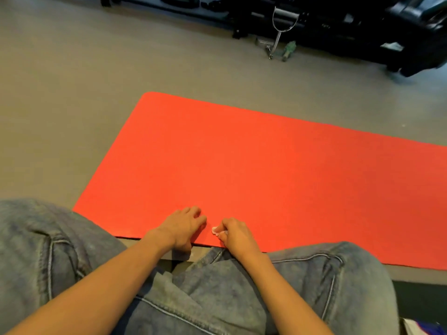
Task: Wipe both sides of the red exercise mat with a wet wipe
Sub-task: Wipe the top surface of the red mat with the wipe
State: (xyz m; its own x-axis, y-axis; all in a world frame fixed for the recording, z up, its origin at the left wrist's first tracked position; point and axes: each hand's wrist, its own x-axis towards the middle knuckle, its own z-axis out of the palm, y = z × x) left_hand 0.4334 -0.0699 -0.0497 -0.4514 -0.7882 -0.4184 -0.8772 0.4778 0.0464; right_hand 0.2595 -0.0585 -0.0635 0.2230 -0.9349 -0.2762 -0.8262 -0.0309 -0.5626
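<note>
Your jeans [48, 250] fill the bottom of the view, left knee low left, both knees at the mat's near edge. Grey floor [72, 105] runs behind and to the left.

Your left hand [185, 227] is palm down on the red exercise mat [266, 170], just inside the near edge. The fingers are loose and slightly spread on the surface, gripping nothing. The thumb drops to the mat's edge; can't tell if it hooks under.

The wet wipe [215, 230] sits just right of that hand, a small white wad touching the mat, only partly visible.

Your right hand [235, 235] is close beside the left but apart from it. Its fingers are curled round the wipe, pinching it down onto the mat near the near edge.

The mat lies flat on the floor. One rounded far corner shows at the left; its long side runs off frame to the right.

Top right, well away from the mat: a metal cable handle [278, 32], a small green object [289, 50] on the floor beside it, and black gym equipment [411, 32].
</note>
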